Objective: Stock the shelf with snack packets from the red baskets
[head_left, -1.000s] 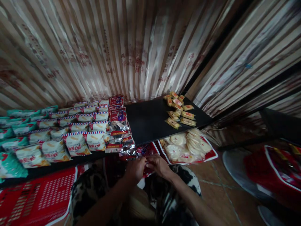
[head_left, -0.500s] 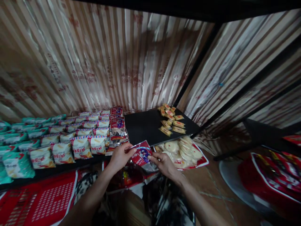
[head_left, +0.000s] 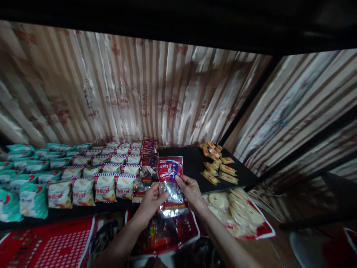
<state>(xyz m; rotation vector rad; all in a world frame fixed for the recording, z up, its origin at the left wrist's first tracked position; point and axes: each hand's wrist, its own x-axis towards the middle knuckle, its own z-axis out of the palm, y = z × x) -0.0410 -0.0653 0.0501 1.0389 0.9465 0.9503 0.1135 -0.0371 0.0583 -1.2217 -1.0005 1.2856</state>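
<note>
Both of my hands hold one snack packet (head_left: 170, 175) with a red top and a clear silvery lower part, upright over the front edge of the black shelf (head_left: 192, 169). My left hand (head_left: 150, 203) grips its left side and my right hand (head_left: 190, 190) pinches its right edge. Just left of it, a column of matching red packets (head_left: 149, 160) lies on the shelf, running back to the wall.
Rows of white and teal snack bags (head_left: 83, 175) fill the shelf's left part. Small yellow packets (head_left: 217, 163) lie at its right end. Below are red baskets (head_left: 47, 245), one holding round pale cakes (head_left: 237, 210), another red packets (head_left: 167, 232). A dark shelf board hangs overhead.
My hands rose from the basket below with the red packet and brought it upright to the shelf's front edge. The view tilted upward.
</note>
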